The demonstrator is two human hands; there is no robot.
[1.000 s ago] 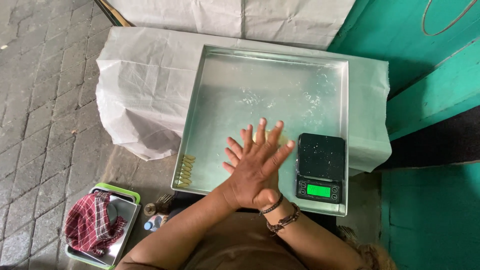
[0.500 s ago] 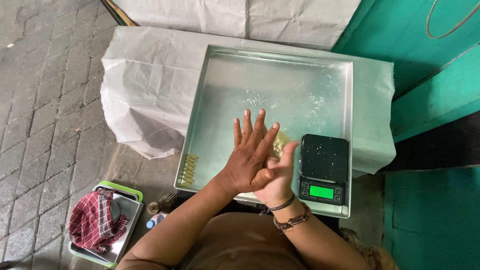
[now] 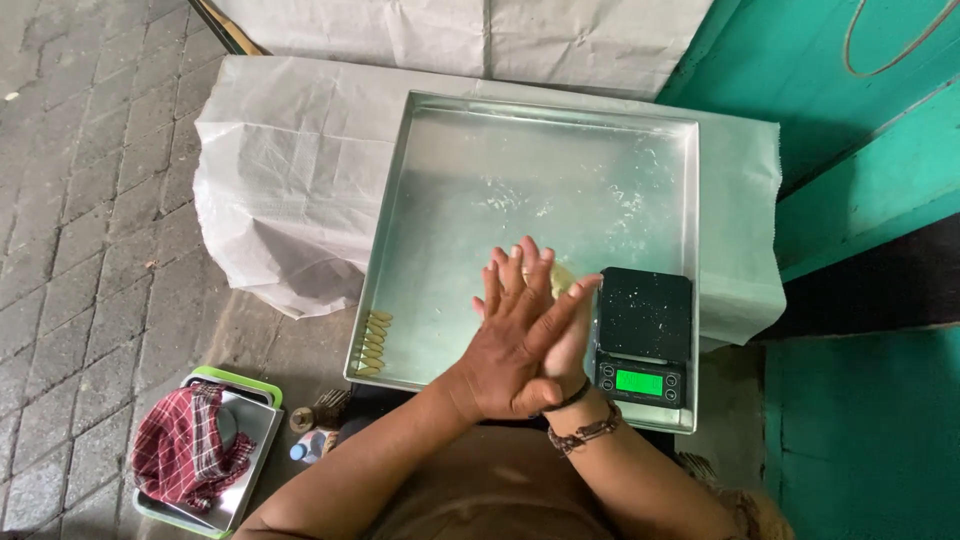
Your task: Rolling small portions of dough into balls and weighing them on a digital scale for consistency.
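The left hand (image 3: 515, 345) lies flat over the right hand (image 3: 568, 335), palms pressed together, fingers straight and pointing toward the upper middle of the frame. A pale lump of dough (image 3: 562, 278) shows just past the fingertips, pinched between the two palms, over the lower right part of the tray (image 3: 450, 200). A second ago the fingers were more fanned and the top hand sat further left; now it has slid up and right across the lower one, so the rolling between the palms goes on and the lump is not yet set down. A row of small finished pieces (image 3: 374, 343) lies at the tray's lower left edge. The black scale (image 3: 642, 335) sits just right of the hands, its display lit green. A checked cloth (image 3: 185, 445) rests in a bin (image 3: 238, 381) at lower left
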